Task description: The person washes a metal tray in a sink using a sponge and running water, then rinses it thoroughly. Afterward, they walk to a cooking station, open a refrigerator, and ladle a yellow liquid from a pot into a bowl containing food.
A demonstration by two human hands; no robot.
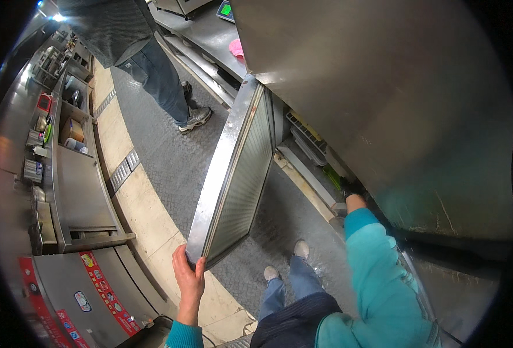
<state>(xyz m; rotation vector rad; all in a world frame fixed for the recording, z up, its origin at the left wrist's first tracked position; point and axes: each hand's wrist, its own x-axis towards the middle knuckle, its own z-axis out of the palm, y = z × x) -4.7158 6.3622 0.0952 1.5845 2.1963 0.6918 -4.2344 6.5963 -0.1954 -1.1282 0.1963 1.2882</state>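
My left hand grips the corner of a swung-open metal door with a ribbed, pale inner panel. Its thumb lies on the panel side and its fingers wrap the outer edge. Past the door, my right hand reaches into the low compartment of a steel cabinet and looks dark, perhaps gloved. The fingers are mostly hidden in shadow beneath the steel top. Right beside them lies a green object; whether I hold it is unclear. Deeper inside are a wire rack and a shallow tray.
A person stands on the dark textured floor mat beyond the door. The broad steel top overhangs my right arm. A steel counter with pots runs along the left. A pink cloth and a digital scale sit farther off.
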